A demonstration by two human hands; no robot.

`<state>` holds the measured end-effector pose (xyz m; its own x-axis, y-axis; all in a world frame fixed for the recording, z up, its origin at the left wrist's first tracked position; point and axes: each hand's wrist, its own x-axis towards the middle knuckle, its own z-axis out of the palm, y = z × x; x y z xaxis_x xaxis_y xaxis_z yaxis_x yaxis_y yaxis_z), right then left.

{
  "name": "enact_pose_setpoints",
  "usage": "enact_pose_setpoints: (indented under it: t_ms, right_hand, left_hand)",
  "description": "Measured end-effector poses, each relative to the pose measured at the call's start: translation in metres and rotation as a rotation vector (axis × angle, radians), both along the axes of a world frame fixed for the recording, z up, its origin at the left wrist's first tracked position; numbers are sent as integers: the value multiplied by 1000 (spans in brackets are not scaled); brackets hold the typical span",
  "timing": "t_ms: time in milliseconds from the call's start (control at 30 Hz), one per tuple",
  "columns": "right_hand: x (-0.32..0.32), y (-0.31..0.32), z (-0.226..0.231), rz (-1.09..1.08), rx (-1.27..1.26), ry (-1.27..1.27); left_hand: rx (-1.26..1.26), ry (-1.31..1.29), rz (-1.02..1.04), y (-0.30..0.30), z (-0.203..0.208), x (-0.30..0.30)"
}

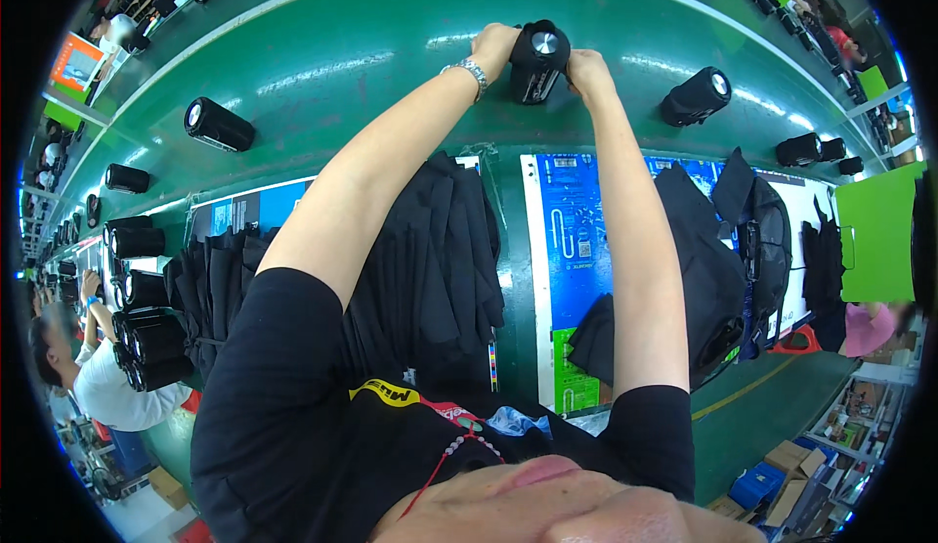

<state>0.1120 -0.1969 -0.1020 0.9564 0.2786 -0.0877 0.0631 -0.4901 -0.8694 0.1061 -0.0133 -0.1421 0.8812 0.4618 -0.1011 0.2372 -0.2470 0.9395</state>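
A black cylindrical speaker with a shiny silver round end stands on the green belt, at the far side of my reach. Both my arms stretch out to it. My left hand, with a metal watch at the wrist, grips its left side near the top. My right hand is closed against its right side; some of its fingers are hidden behind the speaker. Closer to me, between my arms, lies a row of black fabric pieces. More black cloth lies under and beside my right forearm, on blue printed sheets.
Similar speakers lie on the belt to the left and to the right. Several more speakers are grouped at the left edge, beside a co-worker in white. A bright green panel stands at the right.
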Motion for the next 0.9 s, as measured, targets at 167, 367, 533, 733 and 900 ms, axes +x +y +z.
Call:
enact_pose_setpoints:
  t_ms: [167, 367, 533, 733, 900]
  right_hand:
    - [-30, -20, -35, -170, -439, -215]
    - [-31, -25, -22, -204, -599, -260]
    - [-24, -61, -35, -344, -566, -239]
    - [-109, 11, 5, -93, 1016, 417]
    - [-146, 7, 35, -111, 975, 178]
  left_hand:
    - [871, -265, -141, -25, -61, -19]
    - [664, -362, -49, -38, -47, -18]
    - [-593, -144, -127, -96, 32, -54]
    - [-1209, -418, -296, -51, 68, -89]
    - [-1243, -435, -258, -35, 103, -128]
